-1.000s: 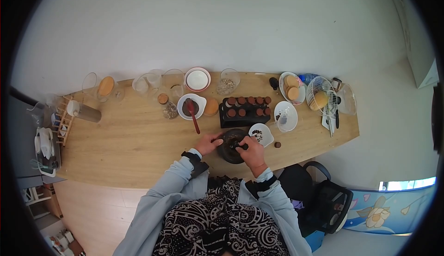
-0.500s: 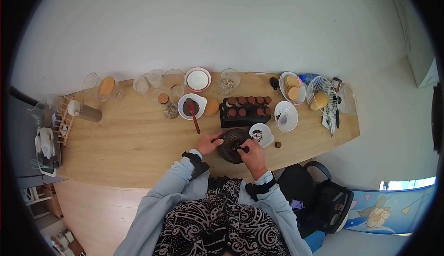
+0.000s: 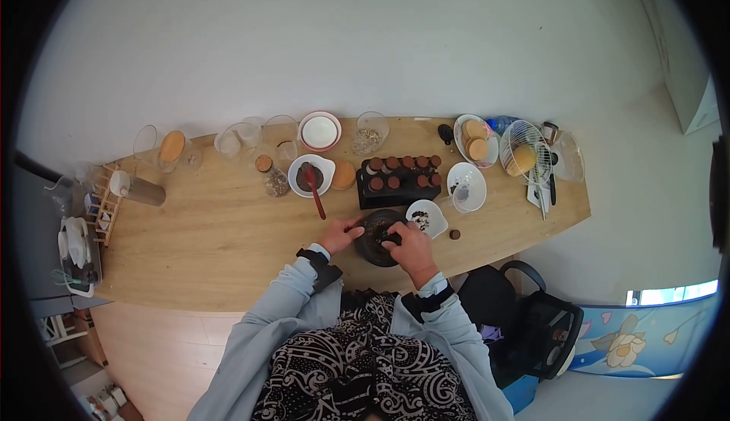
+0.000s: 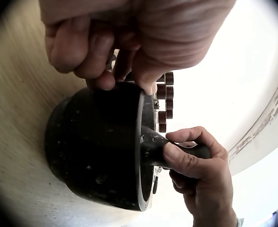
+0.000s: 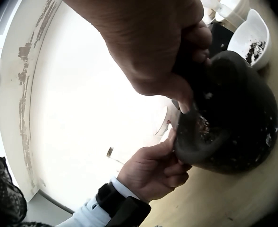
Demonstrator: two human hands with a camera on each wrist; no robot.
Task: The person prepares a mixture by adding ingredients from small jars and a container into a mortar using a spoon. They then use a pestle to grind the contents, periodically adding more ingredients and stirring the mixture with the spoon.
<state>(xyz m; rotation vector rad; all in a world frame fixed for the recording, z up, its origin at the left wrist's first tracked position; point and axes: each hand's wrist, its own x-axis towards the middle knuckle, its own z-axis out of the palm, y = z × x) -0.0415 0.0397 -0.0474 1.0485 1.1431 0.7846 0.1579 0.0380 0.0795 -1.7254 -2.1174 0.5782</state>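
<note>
A dark stone mortar (image 4: 101,146) stands on the wooden table, with brown crushed bits (image 5: 204,130) inside. My left hand (image 3: 338,235) pinches the mortar's left rim, thumb over the edge and fingers against the outer wall. In my right hand (image 3: 413,252) is a black pestle (image 4: 153,144), gripped by its handle and slanting into the bowl. The pestle's lower end is hidden by the mortar's wall in the left wrist view. Close behind the right hand sits a small white spouted bowl (image 3: 433,213) holding dark and pale bits.
A black rack (image 3: 397,191) of brown-capped jars is just behind the mortar. Left of it, a white bowl (image 3: 325,167) holds dark powder and a red spoon (image 3: 317,201). A small brown cap (image 3: 455,234) lies to the right. Glass jars and a wire basket (image 3: 526,147) line the back.
My right hand has shifted the pestle slightly about inside the mortar. The left hand stays at the rim. The head view has tilted a little.
</note>
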